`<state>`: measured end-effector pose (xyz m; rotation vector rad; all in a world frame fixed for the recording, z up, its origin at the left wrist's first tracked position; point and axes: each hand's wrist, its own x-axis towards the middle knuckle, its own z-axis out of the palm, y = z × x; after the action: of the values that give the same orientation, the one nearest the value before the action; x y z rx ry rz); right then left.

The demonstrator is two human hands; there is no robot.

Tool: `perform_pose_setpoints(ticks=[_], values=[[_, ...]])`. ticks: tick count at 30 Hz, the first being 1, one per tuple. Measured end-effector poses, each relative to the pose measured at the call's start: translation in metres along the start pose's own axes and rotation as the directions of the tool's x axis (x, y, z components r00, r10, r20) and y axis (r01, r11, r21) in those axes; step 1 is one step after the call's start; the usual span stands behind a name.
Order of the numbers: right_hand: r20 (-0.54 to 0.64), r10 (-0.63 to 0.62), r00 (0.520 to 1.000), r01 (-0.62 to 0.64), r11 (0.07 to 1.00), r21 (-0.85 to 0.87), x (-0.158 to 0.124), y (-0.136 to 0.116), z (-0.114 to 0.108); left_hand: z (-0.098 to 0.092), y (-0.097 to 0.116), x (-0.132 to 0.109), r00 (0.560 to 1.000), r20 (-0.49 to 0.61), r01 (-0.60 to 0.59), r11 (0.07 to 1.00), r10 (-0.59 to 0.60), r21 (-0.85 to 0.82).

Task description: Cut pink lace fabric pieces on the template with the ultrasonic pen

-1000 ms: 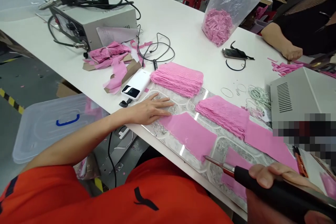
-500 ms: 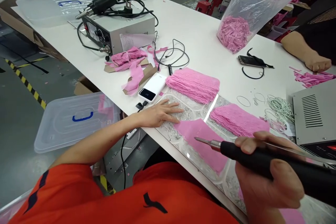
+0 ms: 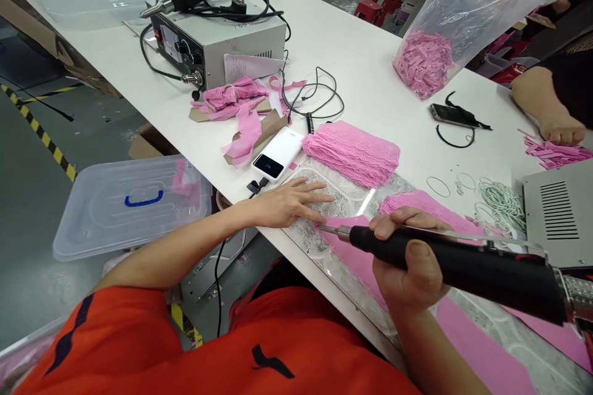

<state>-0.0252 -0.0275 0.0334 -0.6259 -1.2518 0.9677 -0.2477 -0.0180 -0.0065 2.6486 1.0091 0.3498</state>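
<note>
The right hand [image 3: 407, 262] is clenched around the front of a black-handled tool [image 3: 463, 265], thumb on the near side and fingers curled over the top. The tool's long axis runs almost level from lower right to left. Its thin metal tip [image 3: 330, 229] points left and sits low over the pink lace strip [image 3: 356, 259], just beside the fingertips [image 3: 319, 219] of the left hand [image 3: 290, 203]. The tool's rear end is cut off at the right edge of the view, and whether the tip touches the lace cannot be made out.

The left hand grasps nothing. It lies released, palm down with fingers spread, on a clear patterned plate [image 3: 324, 194] at the near edge of the tabletop [image 3: 370, 55]. The right hand covers part of the strip.

Just beyond the left hand lies a white power bank [image 3: 278, 157], its dark screen showing digits too small to read. Beyond the fingertips sits a stack of pink lace [image 3: 352, 151]. A second stack [image 3: 430, 205] is partly hidden behind the right hand's knuckles.

Farther beyond the left hand stands a grey control box [image 3: 222, 43], whose panel markings and paper sheet are illegible. Far beyond the right hand are a bag of pink pieces [image 3: 424, 62] and a co-worker's hand [image 3: 563, 129], the arm cut off.
</note>
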Motion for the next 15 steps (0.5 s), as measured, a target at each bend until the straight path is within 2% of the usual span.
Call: perform_pose_setpoints(ticks=[15], values=[[0.065, -0.04, 0.997, 0.036, 0.997, 0.061, -0.0012, 0.0043, 0.0009, 0.0008, 0.0001, 0.0, 1.0, -0.016, -0.01, 1.0, 0.01, 0.01]])
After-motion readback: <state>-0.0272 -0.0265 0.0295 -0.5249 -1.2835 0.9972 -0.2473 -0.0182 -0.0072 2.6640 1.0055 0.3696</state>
